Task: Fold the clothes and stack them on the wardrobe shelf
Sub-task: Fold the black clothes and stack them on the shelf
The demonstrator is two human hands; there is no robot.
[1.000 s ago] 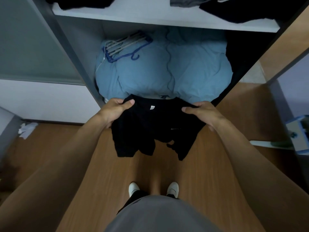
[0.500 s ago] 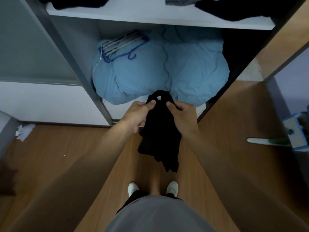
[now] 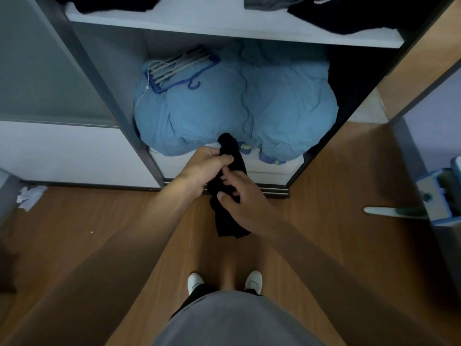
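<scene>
Left hand clamped on black garment, held in air before wardrobe | right hand gripping it lower down | fold part-done — garment not yet on wardrobe shelf | dark clothes there look loose, unstacked

No readable text, label, brand, number or sign appears anywhere in the view. The only candidate is a small yellow and blue tag at the lower edge of the blue bedding bundle, just past the centre toward 12 o'clock; any print on it is too small and blurred to make out.
</scene>
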